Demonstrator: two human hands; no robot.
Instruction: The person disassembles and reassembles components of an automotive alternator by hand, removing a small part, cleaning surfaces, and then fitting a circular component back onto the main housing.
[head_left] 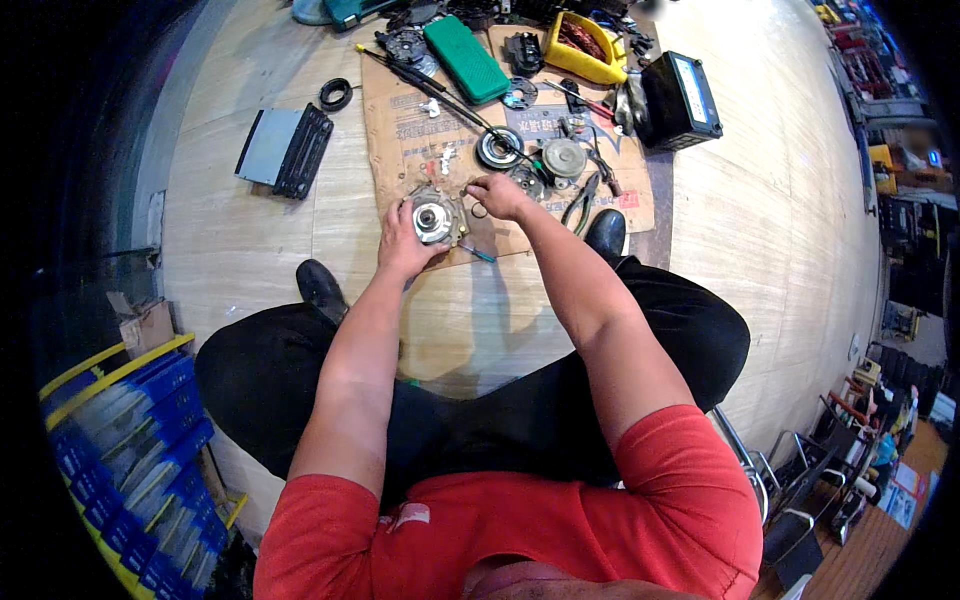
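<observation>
**Round metal part: face up, held at the cardboard's near edge**

The round metal part (432, 221) is located over the near-left edge of the cardboard (385, 125), bore axis turned up toward the viewer, outline about as wide as long. Its rim is clasped at 8 o'clock by the left hand (403, 245), fingers curved. At 2 o'clock, the right hand (502, 195) is held with fingertips drawn together; whether anything is pinched cannot be told. A bright silver hub is framed by a dull grey body. From the part, a teal-handled screwdriver (483, 256) is seen at 4 o'clock, pliers (581, 203) at 3, a cable-crossed black ring (486, 150) between 1 and 2, a green case (466, 58) at 12.
</observation>
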